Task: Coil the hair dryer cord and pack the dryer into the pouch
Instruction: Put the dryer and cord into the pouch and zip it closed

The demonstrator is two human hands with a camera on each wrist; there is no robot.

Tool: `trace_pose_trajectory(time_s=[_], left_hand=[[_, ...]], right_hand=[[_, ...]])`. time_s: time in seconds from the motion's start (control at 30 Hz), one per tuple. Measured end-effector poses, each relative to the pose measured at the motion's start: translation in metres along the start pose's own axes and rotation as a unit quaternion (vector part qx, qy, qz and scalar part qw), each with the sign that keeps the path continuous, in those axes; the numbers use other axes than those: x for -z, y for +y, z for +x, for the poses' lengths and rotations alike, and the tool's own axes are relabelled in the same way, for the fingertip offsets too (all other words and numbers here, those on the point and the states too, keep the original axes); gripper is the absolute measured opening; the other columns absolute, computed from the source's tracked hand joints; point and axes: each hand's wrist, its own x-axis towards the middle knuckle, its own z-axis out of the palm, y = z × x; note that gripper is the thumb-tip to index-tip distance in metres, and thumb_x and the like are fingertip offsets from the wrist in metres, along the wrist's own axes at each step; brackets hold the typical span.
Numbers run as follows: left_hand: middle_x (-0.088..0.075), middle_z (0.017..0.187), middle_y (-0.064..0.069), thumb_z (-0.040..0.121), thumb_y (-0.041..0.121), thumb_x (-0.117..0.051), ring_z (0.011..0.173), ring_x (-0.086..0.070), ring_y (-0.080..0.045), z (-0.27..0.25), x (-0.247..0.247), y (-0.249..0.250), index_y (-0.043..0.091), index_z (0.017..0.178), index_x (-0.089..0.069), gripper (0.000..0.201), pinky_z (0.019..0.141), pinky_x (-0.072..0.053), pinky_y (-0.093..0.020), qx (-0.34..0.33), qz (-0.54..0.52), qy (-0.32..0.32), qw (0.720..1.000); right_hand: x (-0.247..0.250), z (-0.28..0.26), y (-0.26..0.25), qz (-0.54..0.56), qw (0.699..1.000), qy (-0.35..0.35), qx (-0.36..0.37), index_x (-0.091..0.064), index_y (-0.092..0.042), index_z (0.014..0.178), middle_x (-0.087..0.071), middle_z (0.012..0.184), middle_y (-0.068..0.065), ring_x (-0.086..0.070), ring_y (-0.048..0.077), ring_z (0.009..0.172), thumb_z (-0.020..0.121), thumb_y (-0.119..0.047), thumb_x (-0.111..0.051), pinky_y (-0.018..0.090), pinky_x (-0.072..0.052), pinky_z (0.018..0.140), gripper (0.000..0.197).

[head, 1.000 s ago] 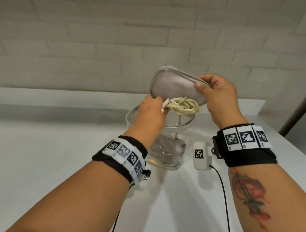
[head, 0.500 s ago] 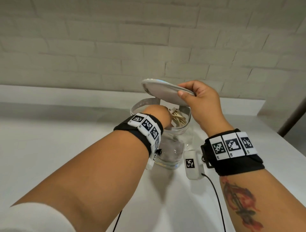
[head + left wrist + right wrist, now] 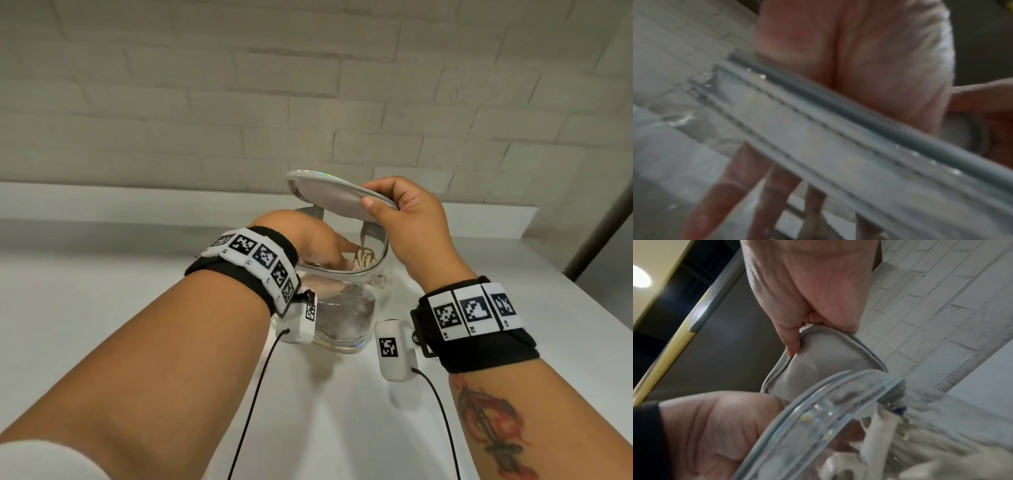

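A clear pouch (image 3: 342,275) with a grey zip rim stands on the white counter (image 3: 137,308). My right hand (image 3: 404,212) pinches the edge of its grey lid flap (image 3: 329,195) and holds it up, thumb underneath; the right wrist view shows the flap (image 3: 828,356) in that pinch (image 3: 813,327). My left hand (image 3: 315,246) reaches down into the open pouch beside the cream coiled cord (image 3: 366,262). Through the clear wall (image 3: 838,138) its fingers (image 3: 777,186) look straight. A greyish dryer body (image 3: 346,315) shows dimly low inside the pouch.
A white brick wall (image 3: 308,85) and a low ledge (image 3: 102,198) run behind the counter. A dark pole (image 3: 603,222) leans at the far right. Black cables (image 3: 253,394) hang from both wrist cameras over the near counter.
The left hand carried the coiled cord from in front of the lid down into the pouch and sank deeper. The right hand tilted the lid flatter above the opening.
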Motion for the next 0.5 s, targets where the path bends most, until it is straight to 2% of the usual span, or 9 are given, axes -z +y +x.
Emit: trace_pose_trajectory(time_s=[0.07, 0.1, 0.17, 0.2, 0.23, 0.3, 0.33, 0.43, 0.5], left_hand=[[-0.054, 0.141, 0.004, 0.078, 0.068, -0.048, 0.124, -0.052, -0.029, 0.002, -0.009, -0.002, 0.041, 0.129, -0.055, 0.058, 0.103, -0.04, -0.048, 0.01, 0.127, 0.038, 0.991], [-0.056, 0.139, 0.0, 0.078, 0.068, -0.047, 0.123, -0.052, -0.031, 0.008, -0.019, -0.005, 0.035, 0.128, -0.057, 0.061, 0.104, -0.039, -0.051, 0.005, 0.167, 0.04, 0.985], [-0.036, 0.154, -0.006, 0.089, 0.061, -0.045, 0.141, -0.032, -0.033, 0.015, -0.041, -0.012, 0.025, 0.144, -0.039, 0.066, 0.114, -0.023, -0.053, -0.021, 0.248, 0.059, 0.967], [-0.03, 0.157, -0.005, 0.093, 0.055, -0.044, 0.144, -0.026, -0.031, 0.014, -0.044, -0.011, 0.022, 0.148, -0.033, 0.065, 0.116, -0.02, -0.05, -0.023, 0.246, 0.065, 0.967], [-0.037, 0.154, -0.004, 0.094, 0.05, -0.046, 0.141, -0.033, -0.029, 0.015, -0.043, -0.009, 0.023, 0.145, -0.039, 0.058, 0.114, -0.027, -0.046, -0.015, 0.217, 0.074, 0.973], [-0.061, 0.132, -0.001, 0.09, 0.045, -0.055, 0.119, -0.058, -0.025, 0.012, -0.033, -0.002, 0.024, 0.127, -0.06, 0.042, 0.098, -0.047, -0.042, -0.005, 0.156, 0.086, 0.984], [-0.065, 0.123, 0.0, 0.087, 0.046, -0.057, 0.111, -0.062, -0.023, 0.01, -0.029, 0.001, 0.025, 0.121, -0.064, 0.041, 0.094, -0.051, -0.041, -0.007, 0.135, 0.091, 0.987], [-0.069, 0.11, 0.002, 0.083, 0.052, -0.054, 0.099, -0.065, -0.023, 0.008, -0.023, 0.004, 0.025, 0.111, -0.068, 0.041, 0.089, -0.053, -0.041, -0.005, 0.113, 0.118, 0.987], [-0.068, 0.101, 0.003, 0.089, 0.049, -0.049, 0.094, -0.063, -0.022, -0.013, -0.012, 0.012, 0.023, 0.108, -0.069, 0.038, 0.088, -0.05, -0.038, -0.028, 0.128, 0.139, 0.982]], right_hand=[[-0.002, -0.001, 0.0, 0.003, 1.0, -0.005, -0.001, -0.071, -0.023, 0.091, -0.07, 0.088, -0.01, -0.064, 0.009, 0.086, 0.083, -0.015, -0.066, 0.043, -0.056, 0.084, 0.012], [-0.003, -0.001, -0.001, 0.005, 1.0, -0.012, 0.0, -0.071, -0.024, 0.091, -0.07, 0.087, -0.011, -0.064, 0.008, 0.085, 0.083, -0.016, -0.066, 0.041, -0.056, 0.084, 0.012], [-0.006, -0.002, -0.003, -0.006, 1.0, -0.026, 0.009, -0.07, -0.027, 0.091, -0.069, 0.087, -0.013, -0.062, 0.006, 0.083, 0.083, -0.018, -0.066, 0.034, -0.055, 0.079, 0.012], [-0.007, -0.003, -0.004, -0.013, 0.999, -0.032, 0.015, -0.07, -0.027, 0.091, -0.069, 0.087, -0.013, -0.061, 0.005, 0.082, 0.083, -0.019, -0.066, 0.03, -0.054, 0.076, 0.013], [-0.008, -0.003, -0.004, -0.019, 0.999, -0.037, 0.02, -0.07, -0.028, 0.092, -0.069, 0.087, -0.013, -0.061, 0.004, 0.082, 0.083, -0.019, -0.066, 0.027, -0.052, 0.075, 0.013], [-0.008, -0.004, -0.004, -0.027, 0.998, -0.041, 0.027, -0.071, -0.028, 0.093, -0.069, 0.089, -0.013, -0.061, 0.004, 0.082, 0.084, -0.02, -0.066, 0.025, -0.052, 0.074, 0.013], [-0.008, -0.004, -0.004, -0.028, 0.998, -0.04, 0.027, -0.071, -0.028, 0.093, -0.07, 0.09, -0.011, -0.062, 0.006, 0.084, 0.084, -0.02, -0.066, 0.026, -0.052, 0.076, 0.013], [-0.006, -0.005, 0.003, -0.049, 0.998, -0.029, 0.015, -0.07, -0.028, 0.092, -0.07, 0.09, -0.006, -0.063, 0.012, 0.084, 0.084, -0.022, -0.065, 0.032, -0.054, 0.078, 0.011], [-0.006, -0.008, 0.01, -0.073, 0.997, -0.027, 0.012, -0.07, -0.031, 0.088, -0.071, 0.087, -0.007, -0.064, 0.012, 0.082, 0.085, -0.023, -0.063, 0.034, -0.054, 0.077, 0.011]])
